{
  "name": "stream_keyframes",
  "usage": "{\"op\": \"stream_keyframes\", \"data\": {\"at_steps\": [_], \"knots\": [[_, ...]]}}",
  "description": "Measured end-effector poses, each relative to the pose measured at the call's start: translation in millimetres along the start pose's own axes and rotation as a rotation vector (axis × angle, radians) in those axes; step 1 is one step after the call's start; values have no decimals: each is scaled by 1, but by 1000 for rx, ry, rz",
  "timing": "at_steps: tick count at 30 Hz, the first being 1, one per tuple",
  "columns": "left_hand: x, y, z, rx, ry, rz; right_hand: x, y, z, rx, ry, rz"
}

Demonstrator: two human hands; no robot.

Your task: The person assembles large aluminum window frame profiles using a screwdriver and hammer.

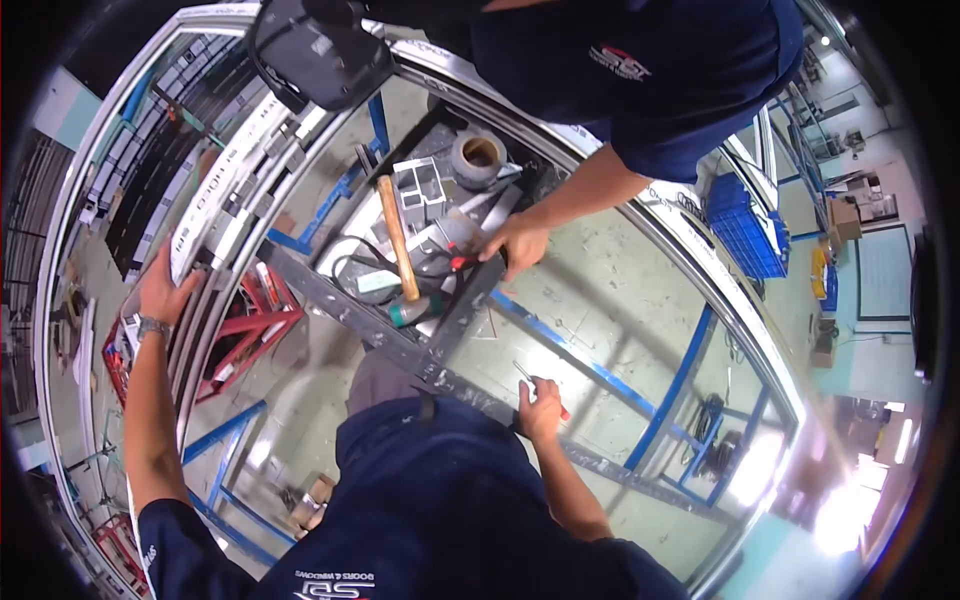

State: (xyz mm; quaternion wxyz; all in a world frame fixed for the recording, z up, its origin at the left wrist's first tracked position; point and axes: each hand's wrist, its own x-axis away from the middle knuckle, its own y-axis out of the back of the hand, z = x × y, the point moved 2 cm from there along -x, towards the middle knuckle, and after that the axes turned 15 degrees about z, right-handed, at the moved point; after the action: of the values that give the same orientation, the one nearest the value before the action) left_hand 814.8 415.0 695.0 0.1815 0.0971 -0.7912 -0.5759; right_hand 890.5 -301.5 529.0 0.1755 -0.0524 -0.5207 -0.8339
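My left hand (164, 290), with a watch at the wrist, grips the white-filmed metal frame (212, 185) at the left, thumb on its inner side. Close to the dark crossbar (470, 392) in front of me, my right hand (541, 408) is closed on a screwdriver (523, 372). Its thin shaft points up and away; a bit of red handle shows below my fingers. Beyond the crossbar, a tool tray (345, 262) holds a wooden-handled mallet (398, 240) with a green head, a tape roll (479, 158) and loose parts.
A co-worker in a dark shirt (640, 70) stands across the frame, one hand (520, 243) at a red-handled tool (462, 262) in the tray. A black bag (320, 55) rests at the top corner. Blue supports (580, 350), a red rack (250, 325) and a blue crate (745, 225) stand around.
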Motion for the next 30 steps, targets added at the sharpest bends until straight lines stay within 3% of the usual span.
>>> {"op": "stream_keyframes", "data": {"at_steps": [2, 6, 30], "knots": [[6, 2, -4, -78, 100, -10, -2, -3, -2, -9, 77, -62], [6, 7, -15, -36, 93, -2, 0, -4, -5, -53, -47, 55], [10, 7, -21, -63, 162, 37, 2, 1, -1, -35, -5, -11]]}}
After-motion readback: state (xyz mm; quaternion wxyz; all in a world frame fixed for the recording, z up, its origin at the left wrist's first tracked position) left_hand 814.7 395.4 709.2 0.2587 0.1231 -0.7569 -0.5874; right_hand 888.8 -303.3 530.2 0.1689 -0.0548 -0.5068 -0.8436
